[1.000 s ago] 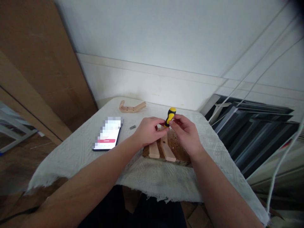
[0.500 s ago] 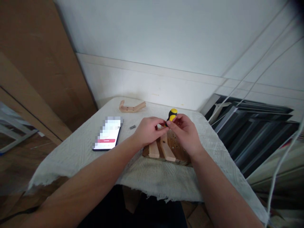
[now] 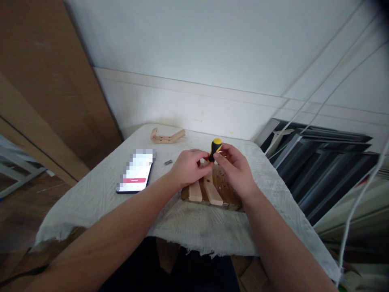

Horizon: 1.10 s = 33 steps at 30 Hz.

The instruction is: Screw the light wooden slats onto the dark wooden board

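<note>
In the head view, my right hand (image 3: 235,167) is closed on the black-and-yellow handle of a short screwdriver (image 3: 216,147), which stands nearly upright. My left hand (image 3: 190,167) pinches thumb and forefinger together just below that handle; what sits between the fingertips is hidden, as is the screwdriver's tip. Under both hands lies a dark brown wooden board (image 3: 229,196) with small holes in it. On the board rest two pale wooden pieces, a left one (image 3: 195,192) and a right one with a hole (image 3: 212,193). Their far ends are covered by my left hand.
Beyond my left hand, a bent pale wooden hook (image 3: 167,138) with holes lies on the cloth-covered table (image 3: 100,202). Small grey metal pieces (image 3: 168,162) and a lit phone (image 3: 135,172) are at the left. Dark panels (image 3: 322,162) and white cables stand at the right.
The screwdriver's handle has tipped a little to the left and my right hand's fingers have shifted around it. My left hand stays in its place.
</note>
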Motion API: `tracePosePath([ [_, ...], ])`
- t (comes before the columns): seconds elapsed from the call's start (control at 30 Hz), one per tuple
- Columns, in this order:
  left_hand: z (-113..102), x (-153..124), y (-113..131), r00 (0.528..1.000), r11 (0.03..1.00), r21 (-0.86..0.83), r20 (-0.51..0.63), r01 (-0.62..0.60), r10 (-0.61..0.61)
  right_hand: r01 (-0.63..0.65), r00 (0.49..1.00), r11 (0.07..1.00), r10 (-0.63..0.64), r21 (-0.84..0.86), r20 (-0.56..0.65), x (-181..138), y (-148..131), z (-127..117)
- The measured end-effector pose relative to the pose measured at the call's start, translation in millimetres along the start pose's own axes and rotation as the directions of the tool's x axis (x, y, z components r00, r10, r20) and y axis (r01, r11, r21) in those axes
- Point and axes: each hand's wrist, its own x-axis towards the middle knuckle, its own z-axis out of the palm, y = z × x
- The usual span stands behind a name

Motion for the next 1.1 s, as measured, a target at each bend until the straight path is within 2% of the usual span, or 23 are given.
tracePosePath([
  [0.3, -0.6, 0.0, 0.5, 0.999, 1.0, 0.02, 0.031, 0.022, -0.023, -0.011, 1.0, 1.0, 0.011, -0.008, 0.009, 0.3, 3.0, 0.2],
  [0.5, -3.2, 0.6, 1.4, 0.999, 0.999, 0.017, -0.021, 0.034, -0.033, -0.009, 1.0, 1.0, 0.009, -0.025, -0.003, 0.3, 0.7, 0.2],
  [0.73, -3.2, 1.0, 1.1, 1.0, 1.0, -0.006, 0.017, 0.004, -0.004, 0.001, 1.0, 0.998, -0.001, -0.069, -0.006, 0.2, 2.7, -1.1],
  [0.9, -3.3, 1.2, 0.7, 0.999, 0.999, 0.005, 0.025, 0.035, -0.035, 0.018, 1.0, 1.0, -0.018, -0.014, 0.005, -0.7, 2.4, 0.2],
  [1.1, -1.8, 0.8, -1.4, 1.0, 1.0, -0.008, 0.018, 0.025, -0.025, -0.01, 1.0, 0.998, 0.011, -0.069, 0.008, 0.3, 3.5, -1.0],
])
